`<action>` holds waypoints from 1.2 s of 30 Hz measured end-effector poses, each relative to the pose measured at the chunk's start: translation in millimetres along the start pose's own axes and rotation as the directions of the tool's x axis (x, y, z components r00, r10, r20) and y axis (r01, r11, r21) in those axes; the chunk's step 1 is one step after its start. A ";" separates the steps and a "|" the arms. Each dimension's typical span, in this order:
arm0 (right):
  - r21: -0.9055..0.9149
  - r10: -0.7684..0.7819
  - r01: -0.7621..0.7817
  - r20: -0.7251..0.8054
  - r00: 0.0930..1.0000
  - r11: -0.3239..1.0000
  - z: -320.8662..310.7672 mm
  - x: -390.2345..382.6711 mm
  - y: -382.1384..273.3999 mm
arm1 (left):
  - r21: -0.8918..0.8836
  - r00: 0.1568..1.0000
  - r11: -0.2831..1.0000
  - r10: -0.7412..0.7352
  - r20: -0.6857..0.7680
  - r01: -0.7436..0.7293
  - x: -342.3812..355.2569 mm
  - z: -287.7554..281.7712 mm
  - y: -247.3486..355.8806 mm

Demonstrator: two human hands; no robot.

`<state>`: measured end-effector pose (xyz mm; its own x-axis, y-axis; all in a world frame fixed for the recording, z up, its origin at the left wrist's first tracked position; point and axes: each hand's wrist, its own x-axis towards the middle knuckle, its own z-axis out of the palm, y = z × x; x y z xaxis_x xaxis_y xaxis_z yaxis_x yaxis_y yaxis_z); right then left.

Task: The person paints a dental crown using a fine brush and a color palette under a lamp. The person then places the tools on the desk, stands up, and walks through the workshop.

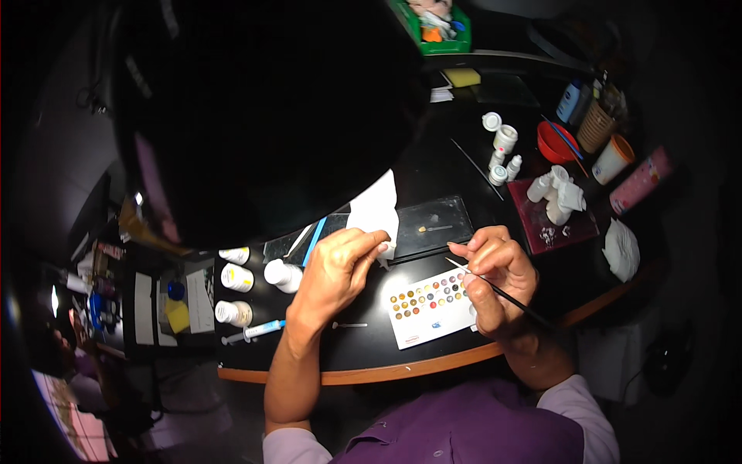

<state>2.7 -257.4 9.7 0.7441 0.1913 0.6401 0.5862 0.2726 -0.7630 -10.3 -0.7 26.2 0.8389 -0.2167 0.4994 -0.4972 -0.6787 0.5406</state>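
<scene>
My left hand [342,274] pinches something small and pale at its fingertips, too small to name, just in front of a white paper sheet [373,197]. My right hand [498,282] grips a thin dark paintbrush [513,301], its pale tip pointing left toward my left hand. Below my right hand lies a white palette [421,329] with rows of small coloured dots, partly hidden by the fingers. Behind it is a dark glass slab [433,213] with a small pale dab and a little spatula on it.
A large black shape [263,108] fills the upper left. White bottles [282,274] and a syringe [263,329] lie left. Jars [505,138], a red bowl [555,147], a maroon tray [525,216] and crumpled tissue [622,251] sit right. A green bin [464,39] stands behind.
</scene>
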 end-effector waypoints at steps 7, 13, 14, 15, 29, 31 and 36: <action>-0.119 0.025 -0.004 0.179 0.984 0.993 -24.4 31.1 -2.7 | -0.009 1.000 1.000 -0.012 -0.011 0.011 -3.6 -14.8 -37.7; -0.304 0.130 -0.053 0.238 0.962 0.951 -35.1 40.7 13.5 | -0.178 0.994 0.980 -0.073 0.076 0.086 -6.4 -16.6 -40.5; -0.294 0.129 -0.057 0.229 0.965 0.954 -35.2 38.1 15.2 | -0.171 0.991 0.980 -0.085 0.107 0.103 -6.9 -17.8 -40.4; -0.339 0.081 0.004 0.235 0.969 0.941 -35.6 35.3 15.4 | -0.147 0.991 0.982 -0.104 0.088 0.116 -7.1 -19.4 -40.2; -0.401 0.002 0.097 0.240 0.971 0.911 -37.7 32.2 6.8 | -0.292 0.988 0.948 -0.094 0.119 0.125 -4.7 -21.0 -32.4; -0.415 0.011 0.091 0.239 0.971 0.905 -38.1 31.5 7.3 | -0.324 0.989 0.937 -0.094 0.118 0.127 -5.3 -20.9 -31.8; -0.427 -0.002 0.112 0.250 0.968 0.897 -37.8 32.4 9.3 | -0.389 0.986 0.909 -0.106 0.130 0.149 -5.1 -22.4 -28.3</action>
<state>44.4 -284.3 19.9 0.6391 0.4204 0.6441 0.7464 -0.1368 -0.6513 -5.5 35.3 23.5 0.9085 -0.2330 0.3469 -0.4131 -0.3760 0.8294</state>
